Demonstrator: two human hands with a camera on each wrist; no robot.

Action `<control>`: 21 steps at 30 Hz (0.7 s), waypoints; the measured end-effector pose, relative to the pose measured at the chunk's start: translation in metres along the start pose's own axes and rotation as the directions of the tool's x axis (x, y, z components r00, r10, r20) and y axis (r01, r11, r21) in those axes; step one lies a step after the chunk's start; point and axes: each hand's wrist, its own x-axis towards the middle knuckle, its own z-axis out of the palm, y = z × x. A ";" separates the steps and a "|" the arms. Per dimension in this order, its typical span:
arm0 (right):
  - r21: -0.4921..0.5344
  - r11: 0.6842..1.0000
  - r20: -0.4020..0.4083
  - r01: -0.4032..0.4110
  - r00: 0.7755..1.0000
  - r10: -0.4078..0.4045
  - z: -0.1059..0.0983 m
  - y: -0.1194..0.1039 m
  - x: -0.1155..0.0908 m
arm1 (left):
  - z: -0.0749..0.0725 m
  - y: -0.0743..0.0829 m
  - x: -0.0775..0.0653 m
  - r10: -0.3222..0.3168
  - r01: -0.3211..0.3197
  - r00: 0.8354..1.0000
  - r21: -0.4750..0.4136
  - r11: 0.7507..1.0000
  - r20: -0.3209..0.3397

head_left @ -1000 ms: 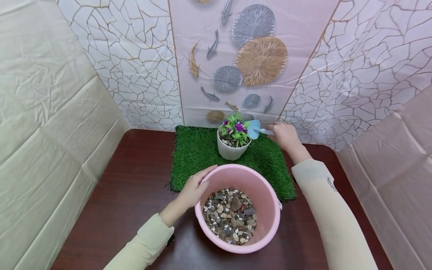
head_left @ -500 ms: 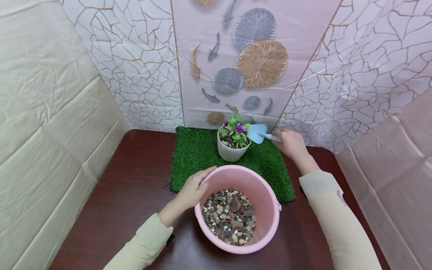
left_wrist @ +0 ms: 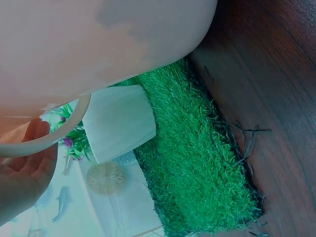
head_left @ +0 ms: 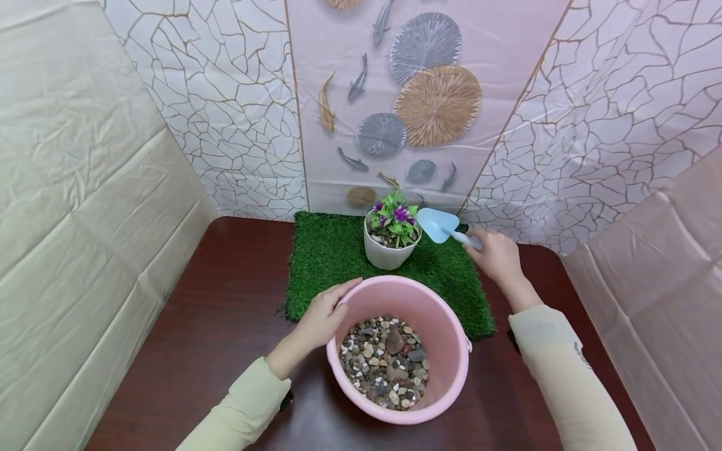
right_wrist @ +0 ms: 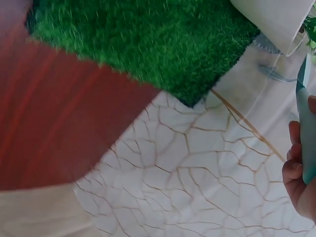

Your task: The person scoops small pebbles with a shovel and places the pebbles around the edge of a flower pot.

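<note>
My left hand (head_left: 320, 318) grips the near-left rim of a pink bucket (head_left: 389, 294), thumb toward the inside. Pebbles (head_left: 383, 369) of mixed sizes and colours cover the bucket's bottom. In the left wrist view, the bucket's pale curved handle (left_wrist: 59, 136) crosses in front of the fingers. My right hand (head_left: 496, 254) holds a light blue trowel (head_left: 439, 224) by its handle, the blade pointing left. The blade is raised beside a white pot (head_left: 389, 255) with a green plant and purple flowers (head_left: 400, 215). Stones and soil show inside the pot.
A green artificial grass mat (head_left: 329, 257) lies under the pot, behind the bucket. The dark red-brown table (head_left: 225, 300) extends to both sides. A cloth wall (head_left: 242, 113) with crack and fish patterns stands close behind, and pale cloth walls (head_left: 84, 207) flank the table.
My right hand has drawn the trowel right and toward me, off the plant's edge, and its blade has turned to show more of its face. My left hand stays on the bucket.
</note>
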 end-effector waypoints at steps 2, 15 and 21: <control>0.039 0.999 0.003 -0.039 0.999 0.038 0.004 0.003 -0.004 | 0.000 0.000 0.000 -0.006 0.006 1.000 -0.007 1.000 -0.007; 0.192 0.969 -0.066 -0.153 0.984 0.168 0.029 0.003 -0.030 | 0.003 -0.002 -0.002 0.001 -0.003 0.999 -0.051 0.999 -0.041; 0.269 0.941 -0.132 -0.203 0.960 0.245 0.046 0.002 -0.050 | 0.003 -0.001 -0.002 0.007 -0.008 1.000 -0.031 0.999 -0.025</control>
